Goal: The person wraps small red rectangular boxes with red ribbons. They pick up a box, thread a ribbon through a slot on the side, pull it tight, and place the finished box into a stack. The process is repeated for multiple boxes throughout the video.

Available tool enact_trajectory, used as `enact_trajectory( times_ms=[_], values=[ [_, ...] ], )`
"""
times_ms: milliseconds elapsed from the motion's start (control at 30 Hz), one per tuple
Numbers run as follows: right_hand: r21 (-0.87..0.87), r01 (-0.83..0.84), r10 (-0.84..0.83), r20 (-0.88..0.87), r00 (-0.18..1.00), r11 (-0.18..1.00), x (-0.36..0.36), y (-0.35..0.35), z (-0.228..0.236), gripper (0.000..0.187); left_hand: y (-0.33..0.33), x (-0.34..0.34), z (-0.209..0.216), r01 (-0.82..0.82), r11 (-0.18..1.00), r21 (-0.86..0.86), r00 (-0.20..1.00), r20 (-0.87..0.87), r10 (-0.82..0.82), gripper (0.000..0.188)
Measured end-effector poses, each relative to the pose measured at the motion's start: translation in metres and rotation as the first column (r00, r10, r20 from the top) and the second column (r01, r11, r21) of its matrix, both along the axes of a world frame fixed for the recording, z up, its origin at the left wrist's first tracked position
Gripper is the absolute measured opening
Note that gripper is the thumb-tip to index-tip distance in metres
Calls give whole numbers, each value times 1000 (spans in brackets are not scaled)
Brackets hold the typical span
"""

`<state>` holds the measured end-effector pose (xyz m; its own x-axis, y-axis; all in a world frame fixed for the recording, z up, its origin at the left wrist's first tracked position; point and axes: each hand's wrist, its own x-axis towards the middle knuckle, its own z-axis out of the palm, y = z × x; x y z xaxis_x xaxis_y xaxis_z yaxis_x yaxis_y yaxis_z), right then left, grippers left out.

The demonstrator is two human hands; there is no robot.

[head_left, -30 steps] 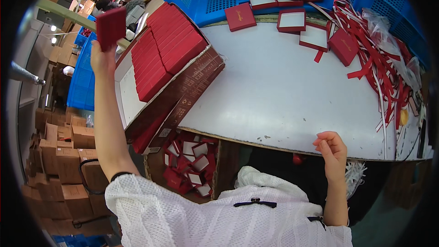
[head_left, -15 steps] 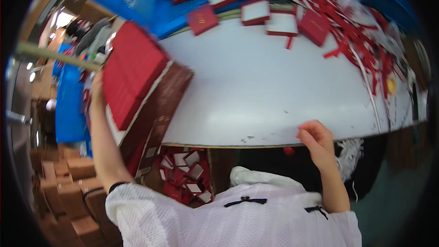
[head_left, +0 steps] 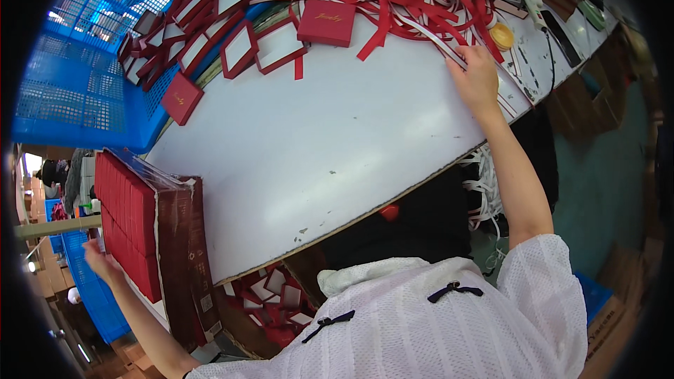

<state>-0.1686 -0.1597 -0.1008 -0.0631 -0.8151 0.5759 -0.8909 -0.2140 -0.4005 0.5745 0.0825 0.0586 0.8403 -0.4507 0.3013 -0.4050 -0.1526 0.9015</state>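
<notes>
My right hand (head_left: pixel 479 83) is at the far right of the white table, its fingers closed on a red-and-white ribbon (head_left: pixel 437 41) that runs out of a tangled pile. My left hand (head_left: pixel 102 261) is at the outer side of a brown carton (head_left: pixel 184 245), with fingers stretched out and nothing seen in them. Rows of red boxes (head_left: pixel 128 214) fill the carton, which stands at the table's left end. Near the ribbons lies a closed red gift box (head_left: pixel 326 23) with gold lettering. Beside it are open box halves with white insides (head_left: pixel 279 45).
A blue plastic basket (head_left: pixel 77 116) holding several red box parts stands at the far left. Another red lid (head_left: pixel 182 99) lies by its edge. A yellow tape roll (head_left: pixel 501 36) is on the right. Below the table edge, a bin holds red-and-white box pieces (head_left: pixel 270 298).
My right hand has gone from the near table edge to the ribbons. My left hand has shifted down along the carton's outer side. The view has turned to the right.
</notes>
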Motion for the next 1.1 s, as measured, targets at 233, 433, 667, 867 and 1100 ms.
enact_trajectory(
  times_ms=[233,433,667,867,1100],
  values=[
    [68,25,-24,-23,999,997,10,-11,2,14,-79,-343,30,772,577,268,322,617,-718,26],
    [324,-581,251,672,697,746,73,80,50,14,-123,-495,-90,969,219,-113,60,-754,-654,22],
    [454,-722,-142,881,451,521,24,165,57,10,-141,-533,-113,801,464,-379,-63,-824,-564,16],
    [563,-686,-301,826,476,460,-23,187,46,9,-143,-518,-106,778,496,-387,75,-726,-684,11],
    [49,-320,303,211,929,946,34,164,68,21,-111,-542,-115,849,374,-374,43,-656,-754,13]
  ],
)
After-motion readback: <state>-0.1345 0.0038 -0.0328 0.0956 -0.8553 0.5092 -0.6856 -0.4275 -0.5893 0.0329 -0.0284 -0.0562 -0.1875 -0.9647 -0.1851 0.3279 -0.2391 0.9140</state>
